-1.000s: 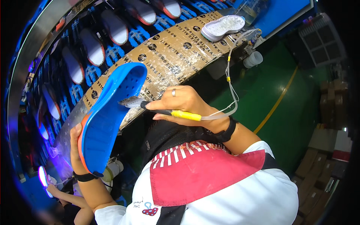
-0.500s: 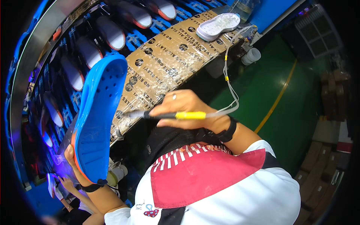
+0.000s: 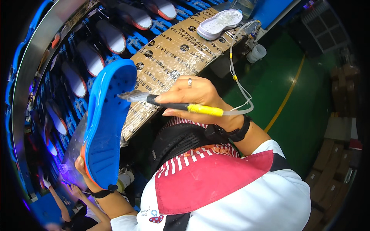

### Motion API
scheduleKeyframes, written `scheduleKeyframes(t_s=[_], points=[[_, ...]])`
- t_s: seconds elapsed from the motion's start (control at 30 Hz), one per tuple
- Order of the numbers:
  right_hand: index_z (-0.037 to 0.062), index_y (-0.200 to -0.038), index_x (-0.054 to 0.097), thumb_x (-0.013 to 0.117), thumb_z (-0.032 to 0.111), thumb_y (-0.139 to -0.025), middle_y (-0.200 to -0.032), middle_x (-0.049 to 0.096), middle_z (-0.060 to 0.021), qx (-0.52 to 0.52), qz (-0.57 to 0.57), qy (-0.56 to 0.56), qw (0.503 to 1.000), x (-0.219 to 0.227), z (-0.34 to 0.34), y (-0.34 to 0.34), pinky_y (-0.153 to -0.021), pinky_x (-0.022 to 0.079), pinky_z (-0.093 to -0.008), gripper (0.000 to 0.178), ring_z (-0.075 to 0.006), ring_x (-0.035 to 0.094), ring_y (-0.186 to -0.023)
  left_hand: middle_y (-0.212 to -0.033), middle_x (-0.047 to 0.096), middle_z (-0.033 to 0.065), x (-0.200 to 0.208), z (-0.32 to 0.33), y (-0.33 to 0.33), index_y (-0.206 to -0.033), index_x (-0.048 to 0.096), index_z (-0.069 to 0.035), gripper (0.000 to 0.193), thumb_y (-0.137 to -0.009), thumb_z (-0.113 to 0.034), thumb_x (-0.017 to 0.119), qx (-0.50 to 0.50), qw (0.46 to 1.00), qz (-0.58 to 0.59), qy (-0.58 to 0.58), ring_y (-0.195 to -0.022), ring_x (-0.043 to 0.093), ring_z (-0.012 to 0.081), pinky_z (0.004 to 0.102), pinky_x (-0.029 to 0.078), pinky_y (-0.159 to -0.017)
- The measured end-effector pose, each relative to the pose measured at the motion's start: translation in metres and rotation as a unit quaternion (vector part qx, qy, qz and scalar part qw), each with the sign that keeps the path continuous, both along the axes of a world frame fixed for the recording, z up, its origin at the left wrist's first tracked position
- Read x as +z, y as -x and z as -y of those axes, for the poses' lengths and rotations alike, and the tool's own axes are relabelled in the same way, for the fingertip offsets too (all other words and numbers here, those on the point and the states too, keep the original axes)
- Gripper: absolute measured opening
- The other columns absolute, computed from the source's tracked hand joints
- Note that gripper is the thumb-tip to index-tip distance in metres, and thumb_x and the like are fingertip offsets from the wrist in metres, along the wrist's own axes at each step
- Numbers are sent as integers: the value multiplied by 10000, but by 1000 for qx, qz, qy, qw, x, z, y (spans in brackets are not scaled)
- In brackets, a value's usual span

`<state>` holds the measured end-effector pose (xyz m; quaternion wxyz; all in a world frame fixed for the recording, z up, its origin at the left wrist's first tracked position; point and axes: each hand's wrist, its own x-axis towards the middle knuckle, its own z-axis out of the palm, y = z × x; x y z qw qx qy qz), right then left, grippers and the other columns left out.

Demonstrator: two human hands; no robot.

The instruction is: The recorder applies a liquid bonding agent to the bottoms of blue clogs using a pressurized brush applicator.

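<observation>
My left hand [image 3: 81,169] is closed round the lower end of a blue shoe sole [image 3: 110,133] and holds it up on a slant; most of its fingers are hidden behind the sole. Small round holes mark the sole's upper inside, ridges its lower part, and an orange band its lower outer edge. In my right hand [image 3: 197,96] is a brush [image 3: 204,110] with a black and yellow handle, a thin clear hose running from its rear. The bristle tip is over the holed part of the sole, seemingly touching it.
A cardboard-covered bench [image 3: 165,54] lies beyond my hands, bearing a white sole [image 3: 219,25] with whitish bits inside. Rows of shoes [image 3: 111,36] sit on blue holders along the left. A white cup [image 3: 256,53] hangs near the hose. Another person's hands [image 3: 75,191] show lower left.
The brush in my right hand has moved up from beside the sole to its holed upper inside. The sole has shifted slightly right and down with my left hand.
</observation>
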<state>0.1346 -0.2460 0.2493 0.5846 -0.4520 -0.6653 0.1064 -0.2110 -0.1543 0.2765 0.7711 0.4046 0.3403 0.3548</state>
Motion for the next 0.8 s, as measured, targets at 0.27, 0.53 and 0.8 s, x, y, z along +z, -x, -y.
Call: scheduleKeyframes(t_s=[0.27, 0.53, 0.8], points=[[109, -937, 714, 819, 90, -644, -772, 641, -45, 38, 110, -44, 992, -11, -8, 9, -590, 523, -293, 312, -197, 621, -704, -1257, 563, 219, -11, -4, 12, -1335, 442, -1, 681, -827, -429, 594, -5, 999, 33, 22, -1071, 594, 347, 482, 485, -940], [115, -926, 711, 814, 140, -671, -763, 654, -36, 148, 90, -16, 985, -12, -4, 16, -590, 520, -300, 277, -209, 619, -696, -1244, 581, 175, 1, -13, -8, -1323, 463, -53, 543, -880, -346, 576, -62, 986, 151, 33, -1031, 615, 312, 465, 498, -921], [109, -959, 713, 816, 100, -668, -756, 639, -47, 67, 55, -50, 995, -7, -11, 9, -588, 506, -313, 309, -224, 613, -687, -1276, 545, 219, -10, -17, 5, -1353, 428, -6, 706, -824, -441, 599, -71, 995, 47, 54, -1086, 586, 357, 492, 482, -949]])
